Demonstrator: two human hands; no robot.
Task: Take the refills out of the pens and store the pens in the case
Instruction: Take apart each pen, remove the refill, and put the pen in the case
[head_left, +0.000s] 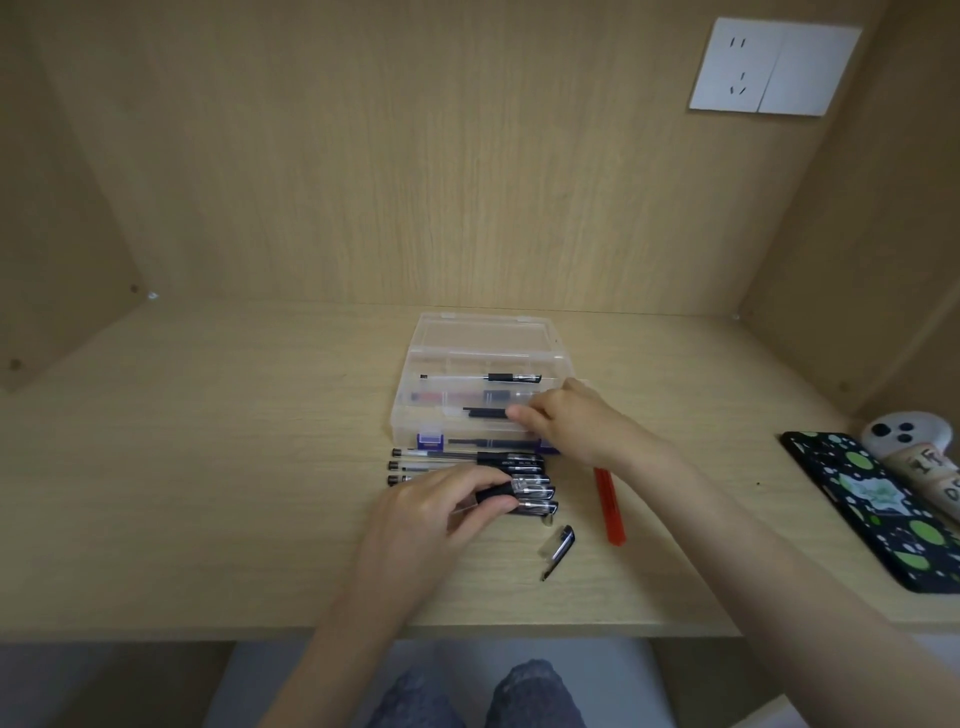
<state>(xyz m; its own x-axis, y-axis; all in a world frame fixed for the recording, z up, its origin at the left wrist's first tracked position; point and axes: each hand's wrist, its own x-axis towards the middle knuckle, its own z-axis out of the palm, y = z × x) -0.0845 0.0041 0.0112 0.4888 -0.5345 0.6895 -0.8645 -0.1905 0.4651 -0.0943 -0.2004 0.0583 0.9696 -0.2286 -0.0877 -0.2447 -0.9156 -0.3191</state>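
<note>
Pen (530, 490) pinched in left hand (436, 519); right hand (566, 421) over case (431, 338), grip unclear.

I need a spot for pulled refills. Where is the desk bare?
Bare: the wide desk left of the case and pen row; a patch between case and phone. Crowded: before the case, around the red pen and loose cap.

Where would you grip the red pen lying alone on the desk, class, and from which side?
Pinch the red pen at mid-barrel from above, fingertips on its two long sides: it lies flat and slim, with bare desk on either side and nothing touching that stretch.
</note>
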